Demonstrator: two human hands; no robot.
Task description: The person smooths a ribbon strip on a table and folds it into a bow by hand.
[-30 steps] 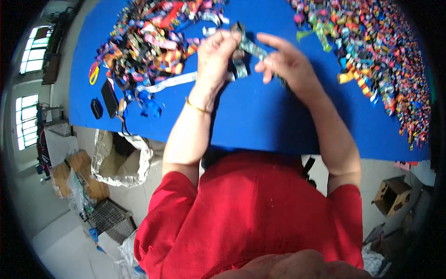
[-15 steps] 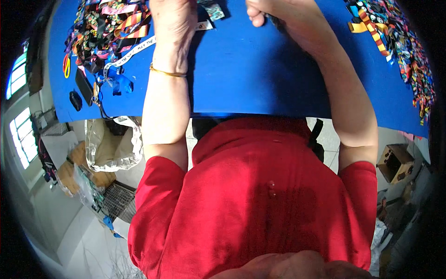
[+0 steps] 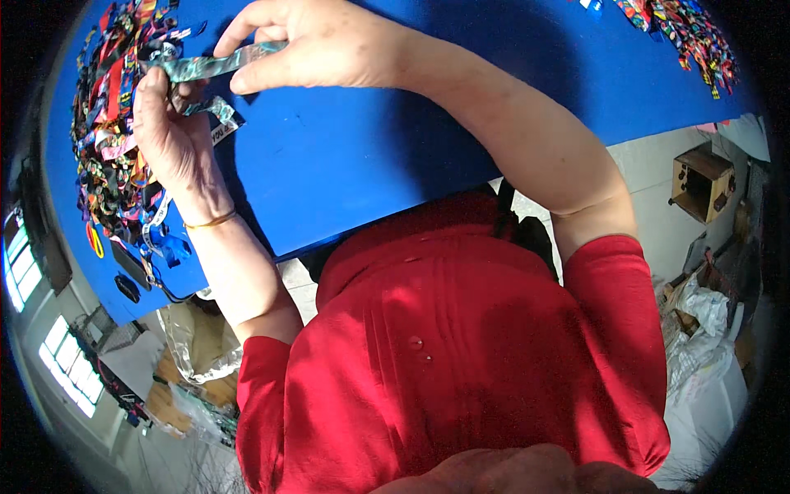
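A teal patterned fabric strap [image 3: 206, 67] is stretched between my two hands over the far left of the blue table. My left hand [image 3: 177, 140] pinches one end between thumb and fingers, beside the heap of straps. Reaching across from the right, my right hand [image 3: 329, 45] has the other end between its thumb and curled fingers. A loose teal strap end [image 3: 216, 109] hangs in a loop below, next to my left hand. A white strap with dark lettering [image 3: 220, 132] shows partly behind my left wrist.
A heap of colourful straps [image 3: 111, 140] covers the table's left side, with a dark oval object [image 3: 127, 288] near its edge. Another strap pile [image 3: 691, 41] lies far right. Below the blue table [image 3: 346, 173] stand a clear plastic bag [image 3: 197, 342] and a wooden box [image 3: 704, 183].
My right hand has moved left across the table to my left hand and grips the teal strap there. The view has turned, so the table appears tilted.
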